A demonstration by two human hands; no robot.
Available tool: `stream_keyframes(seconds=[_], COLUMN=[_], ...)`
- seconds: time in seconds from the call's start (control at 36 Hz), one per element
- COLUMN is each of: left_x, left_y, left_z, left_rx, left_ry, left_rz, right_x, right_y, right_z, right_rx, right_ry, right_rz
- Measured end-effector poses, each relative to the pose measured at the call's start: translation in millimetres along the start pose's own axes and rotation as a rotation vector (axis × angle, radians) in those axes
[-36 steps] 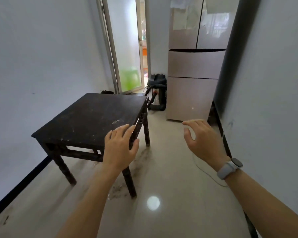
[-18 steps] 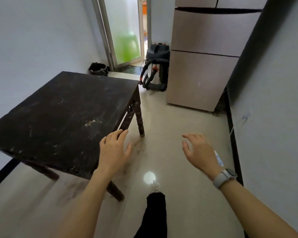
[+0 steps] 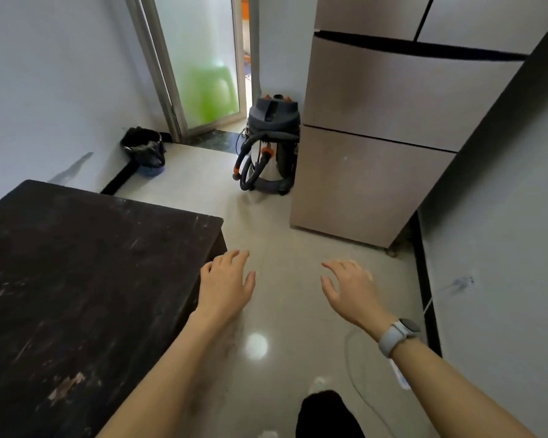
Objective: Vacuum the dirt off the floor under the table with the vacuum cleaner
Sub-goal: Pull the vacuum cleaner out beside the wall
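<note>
Our left hand (image 3: 225,284) and right hand (image 3: 350,287) hang empty, fingers spread. The vacuum cleaner (image 3: 271,143) stands ahead beside the fridge (image 3: 377,153). A white cord (image 3: 361,384) along the floor's right edge could trip us.

no readable text, no labels, brands, numbers or signs legible on anything in view

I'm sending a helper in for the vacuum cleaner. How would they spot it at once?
Look for the tall beige fridge against the right wall. The vacuum cleaner stands on the floor at its left side, by the glass door. It is a grey drum with orange fittings and a looped hose, unlike the black bin across the floor.
</note>
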State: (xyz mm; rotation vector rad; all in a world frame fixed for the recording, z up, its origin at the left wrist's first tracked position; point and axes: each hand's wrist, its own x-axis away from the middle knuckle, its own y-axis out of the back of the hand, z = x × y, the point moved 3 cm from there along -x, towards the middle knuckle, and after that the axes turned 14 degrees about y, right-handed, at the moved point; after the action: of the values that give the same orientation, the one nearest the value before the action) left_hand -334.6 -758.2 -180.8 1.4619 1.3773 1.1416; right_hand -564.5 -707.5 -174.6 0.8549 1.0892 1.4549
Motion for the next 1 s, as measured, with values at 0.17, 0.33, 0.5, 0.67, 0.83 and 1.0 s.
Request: stream_keyframes(seconds=[0.17, 0.33, 0.5, 0.67, 0.83, 1.0], left_x=[-129, -253, -375, -471, -597, -716], left_y=[-23, -28, -1, 4, -3, 7], left_z=[-48, -87, -111, -82, -35, -5], left_rx=[0.000, 0.008, 0.072, 0.102, 0.132, 0.122], left_ry=[0.012, 0.144, 0.234, 0.349, 0.399, 0.349], left_rz=[0.022, 0.053, -0.022, -0.052, -0.010, 0.036], right_x=[-123, -253, -397, -525, -658, -783], right_y=[-2, 7, 33, 13, -27, -51], right_z=[-72, -130, -155, -154, -150, -145], right_rx=[-0.021, -0.058, -0.065, -0.083, -0.132, -0.251], right_ry=[0.022, 0.074, 0.159, 0.236, 0.203, 0.022], right_rz=[0.060, 0.123, 0.124, 0.202, 0.231, 0.265])
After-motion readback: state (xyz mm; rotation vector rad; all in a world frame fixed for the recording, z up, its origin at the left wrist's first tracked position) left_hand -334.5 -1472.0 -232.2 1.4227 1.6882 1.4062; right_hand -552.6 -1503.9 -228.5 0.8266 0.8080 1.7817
